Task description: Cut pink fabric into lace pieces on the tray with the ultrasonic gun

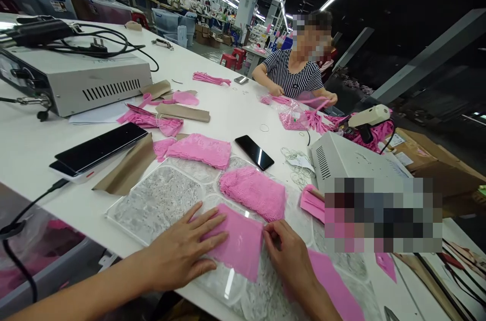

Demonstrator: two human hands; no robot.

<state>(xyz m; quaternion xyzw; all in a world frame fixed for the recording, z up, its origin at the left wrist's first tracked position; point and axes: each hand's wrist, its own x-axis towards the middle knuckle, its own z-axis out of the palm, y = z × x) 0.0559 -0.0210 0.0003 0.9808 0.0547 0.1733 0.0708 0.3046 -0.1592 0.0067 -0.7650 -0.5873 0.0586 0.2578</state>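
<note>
A thin, flat pink fabric piece [241, 247] lies on a clear plastic mat with a grey stone-like pattern [159, 189]. Across its left part rests my left hand [193, 242], palm down with fingers spread. My right hand [284, 250] has thumb and forefinger pinched together at the piece's upper right corner. Just beyond it is a folded stack of pink lace [254, 192], and a second pink lace stack [199, 150] sits farther left. Partly under my right forearm, another pink fabric piece [332, 285] extends toward the near edge.
A black phone [254, 152] lies beyond the lace. At left stand a grey vented machine box [102, 80] with cables and a dark flat device [100, 146]; another machine box [353, 164] is at right. Across the table, a person in a striped top [294, 70] handles pink strips.
</note>
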